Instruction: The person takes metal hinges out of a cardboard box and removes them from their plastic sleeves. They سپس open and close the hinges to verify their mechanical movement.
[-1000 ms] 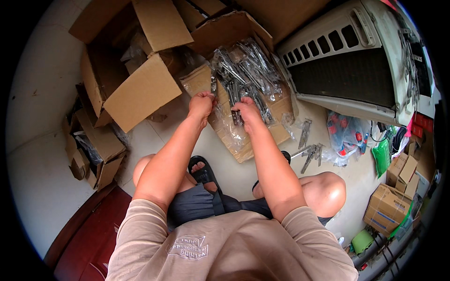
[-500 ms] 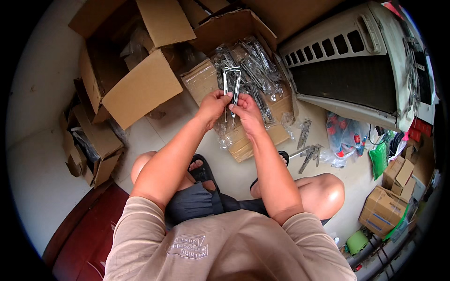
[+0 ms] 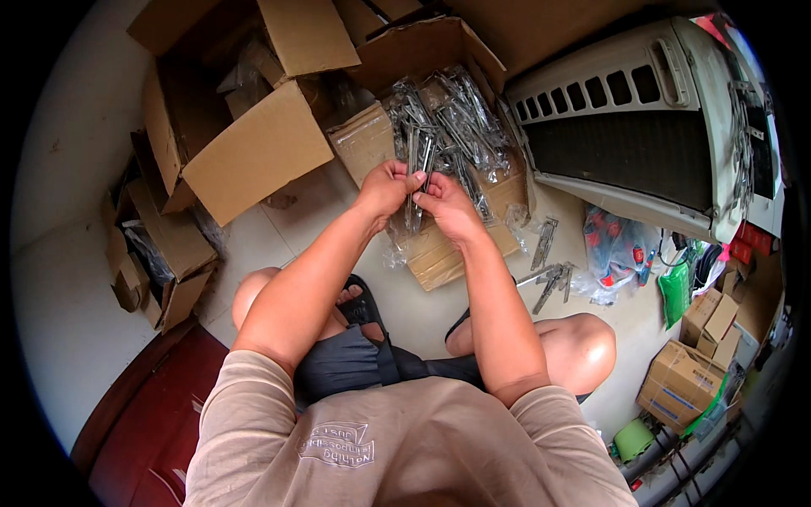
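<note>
Both my hands are raised in front of me, fingers pinched round a slim metal bracket (image 3: pixel 412 150) with long narrow arms. My left hand (image 3: pixel 389 188) grips it from the left side. My right hand (image 3: pixel 449 207) grips its other arm, and the fingertips of the two hands nearly meet. The lower part of the bracket is partly hidden by my fingers. Beyond it, an open cardboard box (image 3: pixel 358 139) holds a heap of similar metal brackets (image 3: pixel 465 110) in clear plastic wrap.
A larger open carton (image 3: pixel 258 152) stands at the left, with a smaller one (image 3: pixel 173 232) beside it. Loose metal pieces (image 3: pixel 553 279) lie on the floor by my right foot. A grey-white slotted housing (image 3: pixel 625 110) and a plastic bag (image 3: pixel 617 245) are at the right.
The bracket has turned in my hands: its bright joined upper end no longer shows, and its arms look darker. My hands stay in nearly the same place. The view has shifted slightly.
</note>
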Demonstrator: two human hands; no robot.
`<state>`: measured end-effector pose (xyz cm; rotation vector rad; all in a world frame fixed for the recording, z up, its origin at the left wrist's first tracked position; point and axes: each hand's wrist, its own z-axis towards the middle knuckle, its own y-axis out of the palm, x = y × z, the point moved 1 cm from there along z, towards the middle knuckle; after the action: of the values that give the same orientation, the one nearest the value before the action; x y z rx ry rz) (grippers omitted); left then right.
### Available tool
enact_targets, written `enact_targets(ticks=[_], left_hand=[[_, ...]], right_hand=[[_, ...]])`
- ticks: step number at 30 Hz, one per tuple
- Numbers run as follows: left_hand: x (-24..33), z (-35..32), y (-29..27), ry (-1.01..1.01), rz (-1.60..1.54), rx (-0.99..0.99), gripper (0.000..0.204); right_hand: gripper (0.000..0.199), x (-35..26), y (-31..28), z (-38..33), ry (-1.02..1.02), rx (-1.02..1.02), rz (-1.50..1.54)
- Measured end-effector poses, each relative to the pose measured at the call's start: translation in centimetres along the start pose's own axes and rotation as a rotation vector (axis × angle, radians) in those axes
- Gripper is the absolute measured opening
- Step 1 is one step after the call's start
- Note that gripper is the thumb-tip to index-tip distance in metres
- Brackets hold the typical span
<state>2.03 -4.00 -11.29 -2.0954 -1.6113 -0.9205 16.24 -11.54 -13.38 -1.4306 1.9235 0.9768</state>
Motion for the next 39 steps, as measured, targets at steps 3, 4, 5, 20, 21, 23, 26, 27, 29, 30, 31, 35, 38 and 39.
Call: enact_targets(ticks=[3,4,5,20,21,23,26,27,29,30,31,35,38,39], left_hand=[[0.5,-0.8,0.2,-0.017,-0.001,-0.007,0.023],[0.8,-1.1,0.3,-0.016,-0.002,-0.018,0.022],[1.0,-1.3,0.4,-0.015,-0.003,-0.03,0.022],[1.3,-1.7,0.6,0.074,0.158,-0.002,0.023],[1.3,-1.8,0.6,0.102,0.175,-0.005,0.024],[1.3,-2.2,0.8,0.157,0.207,-0.018,0.028],[1.3,-2.7,1.3,0.188,0.225,-0.048,0.029],[1.4,-2.6,1.4,0.196,0.254,-0.037,0.028],[1.7,-2.5,1.9,0.208,0.332,-0.008,0.028],[1.8,-2.5,2.0,0.218,0.285,0.002,0.027],[2.1,-2.7,2.2,0.229,0.237,0.013,0.027],[1.7,-2.3,1.9,0.335,0.196,-0.027,0.024],[1.6,-2.6,2.0,0.318,0.234,-0.013,0.022],[1.5,-2.4,1.9,0.308,0.239,-0.029,0.022]], right_hand=[[0.04,-1.0,0.6,-0.8,0.021,0.005,0.022],[0.039,-1.1,0.5,-0.9,0.012,0.014,0.024],[0.038,-1.2,0.6,-1.0,0.003,0.023,0.027],[0.035,-2.8,-0.3,-1.3,-0.024,0.134,0.057],[0.034,-3.3,-0.4,-1.2,-0.04,0.159,0.079],[0.031,-4.3,-0.7,-1.0,-0.092,0.194,0.065],[0.026,-4.8,-0.9,0.0,-0.127,0.23,0.013],[0.025,-4.8,-1.0,0.0,-0.14,0.249,-0.023],[0.024,-5.4,-0.6,-0.5,-0.165,0.281,-0.072],[0.024,-5.2,-0.5,-0.4,-0.2,0.308,-0.1],[0.024,-5.2,-0.2,-0.3,-0.235,0.332,-0.127],[0.025,-5.7,0.4,-0.8,-0.273,0.298,-0.085],[0.026,-5.4,-0.5,-0.5,-0.258,0.239,-0.133],[0.025,-4.9,-0.9,-0.3,-0.265,0.238,-0.154]])
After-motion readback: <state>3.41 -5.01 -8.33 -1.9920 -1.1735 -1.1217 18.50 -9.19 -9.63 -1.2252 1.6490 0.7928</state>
